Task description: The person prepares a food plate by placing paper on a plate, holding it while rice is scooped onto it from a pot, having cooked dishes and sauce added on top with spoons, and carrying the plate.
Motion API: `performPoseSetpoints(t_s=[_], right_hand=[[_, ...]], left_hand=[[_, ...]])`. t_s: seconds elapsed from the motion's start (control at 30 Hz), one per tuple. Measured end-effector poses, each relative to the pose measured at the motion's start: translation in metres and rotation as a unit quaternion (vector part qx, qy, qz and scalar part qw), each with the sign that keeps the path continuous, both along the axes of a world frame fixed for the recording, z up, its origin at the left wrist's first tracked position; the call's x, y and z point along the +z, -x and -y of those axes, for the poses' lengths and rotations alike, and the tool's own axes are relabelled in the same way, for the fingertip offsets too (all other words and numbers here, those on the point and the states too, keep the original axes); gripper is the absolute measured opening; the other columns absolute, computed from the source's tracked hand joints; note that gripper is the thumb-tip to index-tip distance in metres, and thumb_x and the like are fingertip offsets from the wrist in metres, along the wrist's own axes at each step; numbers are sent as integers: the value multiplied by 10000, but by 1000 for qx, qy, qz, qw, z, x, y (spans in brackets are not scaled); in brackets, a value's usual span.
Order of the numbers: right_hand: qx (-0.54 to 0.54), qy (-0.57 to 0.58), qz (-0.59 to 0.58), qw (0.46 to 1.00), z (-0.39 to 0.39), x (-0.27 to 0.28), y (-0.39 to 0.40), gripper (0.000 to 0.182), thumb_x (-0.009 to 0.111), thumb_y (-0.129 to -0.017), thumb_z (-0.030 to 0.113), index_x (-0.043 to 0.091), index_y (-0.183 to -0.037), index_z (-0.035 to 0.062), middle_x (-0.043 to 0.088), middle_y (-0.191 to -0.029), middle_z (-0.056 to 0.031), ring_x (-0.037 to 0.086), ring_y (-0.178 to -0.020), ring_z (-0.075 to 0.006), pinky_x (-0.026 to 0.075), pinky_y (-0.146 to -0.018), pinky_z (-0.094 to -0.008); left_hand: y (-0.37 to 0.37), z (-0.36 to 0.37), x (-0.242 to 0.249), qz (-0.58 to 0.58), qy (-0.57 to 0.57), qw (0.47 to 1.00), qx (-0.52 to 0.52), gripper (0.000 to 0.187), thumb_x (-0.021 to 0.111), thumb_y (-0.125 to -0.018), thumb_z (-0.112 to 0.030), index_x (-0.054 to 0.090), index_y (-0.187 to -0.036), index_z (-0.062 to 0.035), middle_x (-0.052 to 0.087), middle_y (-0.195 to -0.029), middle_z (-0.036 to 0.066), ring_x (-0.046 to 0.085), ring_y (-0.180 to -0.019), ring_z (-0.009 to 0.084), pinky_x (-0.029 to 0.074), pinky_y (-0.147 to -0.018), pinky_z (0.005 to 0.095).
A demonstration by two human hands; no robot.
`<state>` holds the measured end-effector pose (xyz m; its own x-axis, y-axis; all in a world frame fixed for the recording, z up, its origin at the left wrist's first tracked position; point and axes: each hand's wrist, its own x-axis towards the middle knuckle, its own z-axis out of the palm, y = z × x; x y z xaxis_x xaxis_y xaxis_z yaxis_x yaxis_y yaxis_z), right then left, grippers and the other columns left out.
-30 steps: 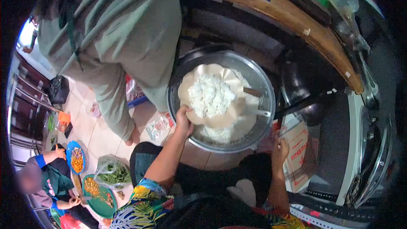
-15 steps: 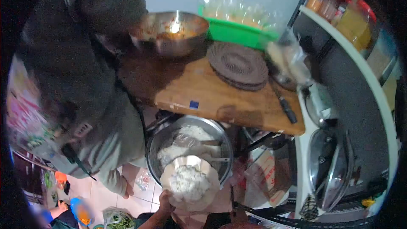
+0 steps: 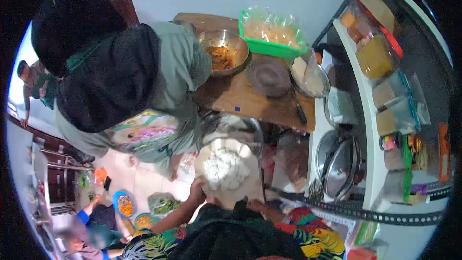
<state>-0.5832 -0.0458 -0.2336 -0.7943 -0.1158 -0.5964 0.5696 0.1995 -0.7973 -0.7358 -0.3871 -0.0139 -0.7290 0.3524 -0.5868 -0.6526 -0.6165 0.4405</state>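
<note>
My left hand [image 3: 196, 193] is closed on the near left edge of a pale plate [image 3: 251, 150] with a scalloped rim. A mound of white rice [image 3: 225, 169] fills its middle. Low in front of my body, my right hand [image 3: 257, 207] is near the plate's near right edge; its fingers are blurred and partly hidden. Just beyond the plate stands a large metal pot [image 3: 260, 135], partly covered by the plate, with white rice and a wrapped-looking utensil blurred inside.
A wooden table [image 3: 224, 101] holds a metal bowl of orange-brown food [image 3: 224, 60], a green basket [image 3: 272, 45], stacked woven plates [image 3: 269, 78] and a knife [image 3: 301, 110]. A co-worker [image 3: 168, 67] stands close at left. Shelves [image 3: 356, 58] line the right; others sit on the floor.
My view has swung, bringing more of the floor and shelves in. The co-worker's body has shifted toward the metal bowl. The plate of rice stays in my left hand.
</note>
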Motion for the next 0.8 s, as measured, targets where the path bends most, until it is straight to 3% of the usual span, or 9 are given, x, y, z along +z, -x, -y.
performPoseSetpoints(t_s=[0.1,0.13,0.2,0.23,0.3,0.4,0.53,0.63,0.8], right_hand=[[-38,101,16,994,19,18,-31,151,486,-793,123,548,-912,52,531,-671,-50,506,-625,-150,410,-533,-270],[73,-97,-99,988,1,-5,-24,171,490,-791,148,546,-920,50,541,-710,-82,521,-648,-177,424,-571,-305],[188,-429,-474,746,-45,-45,-16,196,492,-787,184,564,-909,48,572,-829,-120,552,-766,-247,436,-677,-362],[418,-505,-136,743,-16,74,36,196,482,-787,174,567,-901,38,570,-863,-142,541,-842,-291,431,-716,-379],[64,-366,-215,903,-26,114,45,197,481,-786,181,576,-886,41,564,-861,-160,535,-842,-337,429,-737,-391],[4,-344,-61,937,-20,211,83,218,486,-802,204,580,-908,37,574,-759,-136,568,-797,-310,437,-680,-424],[99,-363,-141,916,-52,205,112,264,498,-815,240,574,-951,27,569,-724,-160,569,-773,-317,439,-697,-412],[-18,-199,-15,980,-63,210,149,280,476,-830,249,569,-949,13,568,-781,-190,562,-773,-333,434,-704,-415],[112,-361,-75,923,-81,215,210,219,537,-764,123,568,-955,21,594,-820,-162,577,-778,-306,437,-748,-361]], left_hand=[[-1,22,21,-78,-7,997,-21,328,441,-714,-153,515,-993,3,549,-946,112,539,-891,225,435,-805,338],[3,19,33,-61,-6,998,-3,361,430,-742,-160,493,-1049,21,545,-990,112,532,-918,219,424,-822,333],[8,20,45,-62,10,998,-10,368,429,-743,-158,483,-1059,24,543,-996,113,530,-922,221,424,-824,338],[5,21,49,-68,24,997,-5,375,428,-744,-156,474,-1069,26,540,-1003,113,529,-927,224,423,-826,343],[10,17,59,-40,14,999,-11,389,424,-733,-151,471,-1074,30,539,-1009,122,528,-935,235,425,-829,352],[20,3,67,1,1,1000,2,418,402,-714,-146,465,-1085,36,538,-1024,146,526,-956,257,430,-836,372],[38,-24,79,3,12,1000,-5,445,413,-702,-165,457,-1090,48,539,-1024,152,517,-965,291,423,-845,411],[51,-51,82,18,4,999,50,480,425,-686,-166,441,-1112,55,530,-1044,165,510,-977,311,418,-855,430],[63,-82,74,97,-49,990,95,508,432,-654,-136,432,-1121,62,525,-1052,177,520,-958,309,411,-872,418]])
